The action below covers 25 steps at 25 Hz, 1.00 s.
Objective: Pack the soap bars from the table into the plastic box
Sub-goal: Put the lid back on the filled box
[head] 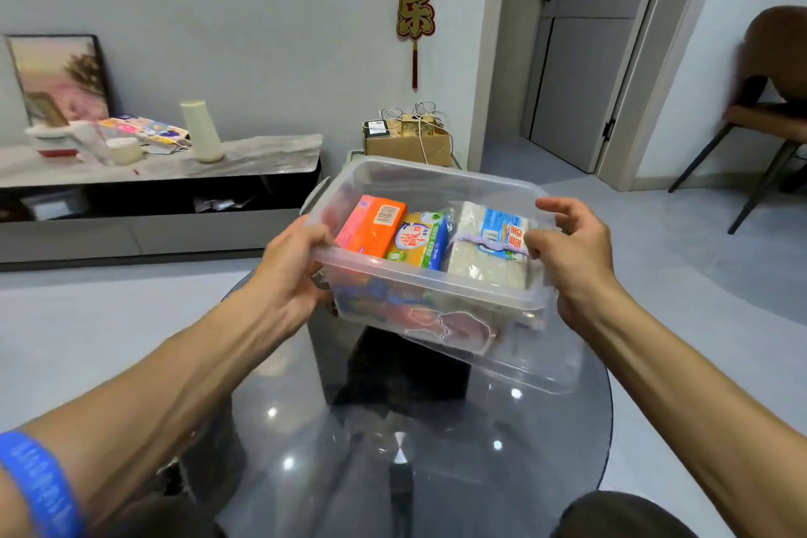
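Note:
A clear plastic box [436, 284] is held tilted in the air above the round glass table [546, 428]. My left hand [292, 271] grips its left rim and my right hand [572, 253] grips its right rim. Inside stand an orange and pink soap bar [371, 225], a yellow and green wrapped soap bar [419, 240], and a pale bundle of soap bars with a blue label [489, 245]. More coloured packs show through the front wall lower down.
A low TV cabinet [174, 170] with a cream vase, cups and a picture stands at the back left. A cardboard box [408, 142] sits behind the plastic box. A brown chair [768, 114] is at the right, near a grey door.

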{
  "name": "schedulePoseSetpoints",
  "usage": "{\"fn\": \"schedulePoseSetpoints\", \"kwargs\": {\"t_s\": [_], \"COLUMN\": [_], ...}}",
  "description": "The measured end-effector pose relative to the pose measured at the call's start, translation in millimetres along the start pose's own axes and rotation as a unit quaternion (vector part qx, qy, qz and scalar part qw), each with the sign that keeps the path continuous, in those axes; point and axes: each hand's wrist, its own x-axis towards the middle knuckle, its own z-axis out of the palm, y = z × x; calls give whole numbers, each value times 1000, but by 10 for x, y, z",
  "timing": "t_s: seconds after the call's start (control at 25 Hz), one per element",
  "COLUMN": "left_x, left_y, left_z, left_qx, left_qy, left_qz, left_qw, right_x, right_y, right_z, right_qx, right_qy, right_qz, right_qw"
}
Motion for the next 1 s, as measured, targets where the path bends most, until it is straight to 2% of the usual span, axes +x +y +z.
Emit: {"fn": "schedulePoseSetpoints", "kwargs": {"t_s": [0.16,0.36,0.6,0.76,0.8,0.88,0.92,0.96,1.0], "left_x": [-193,-314,-239,-152,-130,-84,-74,-65,-61], "left_y": [171,137,35,-154,-184,-199,-203,-204,-203], "left_z": [-616,-1097,-1301,-1358,-1343,-1280,-1253,-1226,-1198], "left_qx": [12,17,-17,-52,-66,-86,-88,-88,-88], "left_qy": [74,126,169,169,167,178,190,200,207], "left_qz": [11,-9,-17,-29,-28,-27,-26,-21,-16], "left_qw": [997,992,985,984,983,980,978,976,974], "right_x": [-344,-591,-646,-472,-425,-370,-362,-363,-373], "right_y": [58,196,324,294,318,486,639,812,967], "right_z": [580,988,1171,1221,1185,979,817,647,493], "right_qx": [-6,-22,-70,-82,-81,-131,-214,-342,-474], "right_qy": [-60,-108,-135,-205,-198,-122,-92,-104,-150], "right_qz": [36,46,52,31,29,34,28,1,-39], "right_qw": [997,993,987,975,976,983,972,934,867]}}
